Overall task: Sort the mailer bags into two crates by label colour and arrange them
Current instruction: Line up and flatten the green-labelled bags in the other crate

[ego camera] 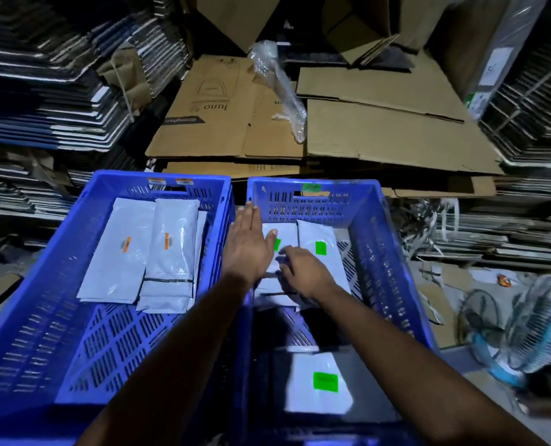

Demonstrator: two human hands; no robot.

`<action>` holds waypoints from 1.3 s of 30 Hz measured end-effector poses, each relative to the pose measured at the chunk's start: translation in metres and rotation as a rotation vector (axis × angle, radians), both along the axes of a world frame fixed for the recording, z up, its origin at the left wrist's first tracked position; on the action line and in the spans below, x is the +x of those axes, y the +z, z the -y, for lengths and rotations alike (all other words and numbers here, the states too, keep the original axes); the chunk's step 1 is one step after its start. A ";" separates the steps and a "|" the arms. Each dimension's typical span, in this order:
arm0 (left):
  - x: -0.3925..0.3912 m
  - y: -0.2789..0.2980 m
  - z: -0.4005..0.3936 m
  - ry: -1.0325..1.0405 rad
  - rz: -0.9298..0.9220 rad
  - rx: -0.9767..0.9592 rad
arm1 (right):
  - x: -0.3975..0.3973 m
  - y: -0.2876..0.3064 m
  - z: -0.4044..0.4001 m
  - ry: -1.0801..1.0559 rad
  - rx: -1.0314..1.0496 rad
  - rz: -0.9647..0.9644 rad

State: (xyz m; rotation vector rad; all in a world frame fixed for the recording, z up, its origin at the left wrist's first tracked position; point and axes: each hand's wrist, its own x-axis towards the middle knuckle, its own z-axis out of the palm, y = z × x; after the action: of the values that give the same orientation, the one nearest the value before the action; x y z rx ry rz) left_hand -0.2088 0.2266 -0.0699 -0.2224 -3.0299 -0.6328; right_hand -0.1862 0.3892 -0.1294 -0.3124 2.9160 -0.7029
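Nearest, at six o'clock, a green-labelled mailer [319, 386] lies in the right crate [393, 252]. Left hand [247, 249] flat, fingers together; right hand [303, 268] pinches another mailer [277, 284]. Orange-labelled mailers [168, 252] fill the left crate [58, 284]; cardboard [380, 136] at twelve.

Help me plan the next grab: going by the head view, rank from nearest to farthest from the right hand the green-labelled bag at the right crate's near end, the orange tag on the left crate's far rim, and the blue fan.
From the right hand:
1. Green-labelled bag, just below it, near end of the right crate.
2. Orange tag, up-left, on the left crate far rim.
3. Blue fan, right, outside the crates.
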 end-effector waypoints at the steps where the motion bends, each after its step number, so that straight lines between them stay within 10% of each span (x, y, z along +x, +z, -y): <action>1: 0.001 0.000 0.001 -0.005 -0.002 0.005 | 0.017 0.004 -0.009 -0.015 0.001 0.023; 8: 0.003 0.003 0.001 -0.022 -0.007 -0.025 | 0.108 0.027 -0.045 0.342 0.226 0.524; 17: 0.004 0.002 0.004 -0.019 0.000 -0.019 | 0.114 0.040 -0.065 0.215 -0.126 0.473; 29: 0.002 -0.003 0.003 0.008 -0.014 0.045 | 0.023 0.025 -0.097 -0.473 -0.691 0.025; 39: 0.002 -0.002 0.003 0.023 -0.016 0.058 | -0.031 -0.018 -0.077 -0.571 -0.187 0.163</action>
State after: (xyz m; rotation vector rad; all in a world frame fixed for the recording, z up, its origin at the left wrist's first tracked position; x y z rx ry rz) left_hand -0.2070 0.2237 -0.0721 -0.1895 -2.9895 -0.7127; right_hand -0.2170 0.4658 -0.1470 0.5605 2.7846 -1.0157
